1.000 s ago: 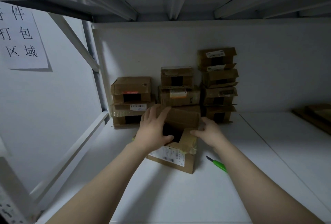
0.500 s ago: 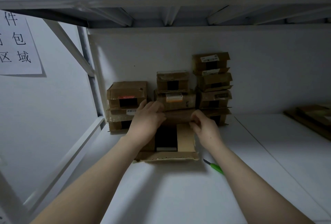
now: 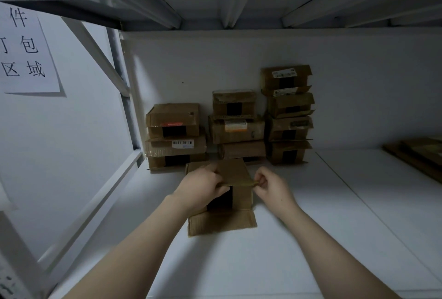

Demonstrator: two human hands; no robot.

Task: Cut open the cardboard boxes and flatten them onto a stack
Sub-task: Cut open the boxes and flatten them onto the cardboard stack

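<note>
A small brown cardboard box (image 3: pixel 241 199) stands in the middle of the white shelf, its near flap (image 3: pixel 221 223) folded down flat toward me. My left hand (image 3: pixel 201 187) grips the left end of the upper flap (image 3: pixel 235 172), fingers curled over its edge. My right hand (image 3: pixel 271 185) pinches the right end of that same flap. A dark opening shows in the box below the flap. The knife is not in view.
Three stacks of brown boxes (image 3: pixel 175 137) (image 3: pixel 236 126) (image 3: pixel 288 114) stand against the back wall. Flattened cardboard (image 3: pixel 416 155) lies at the far right. A paper sign (image 3: pixel 24 50) hangs on the left wall. A low shelf frame (image 3: pixel 227 12) runs overhead.
The box has been turned and opened out: its near flap now lies flat and both hands have moved onto the upper flap's ends. The green knife has dropped out of view behind my right arm.
</note>
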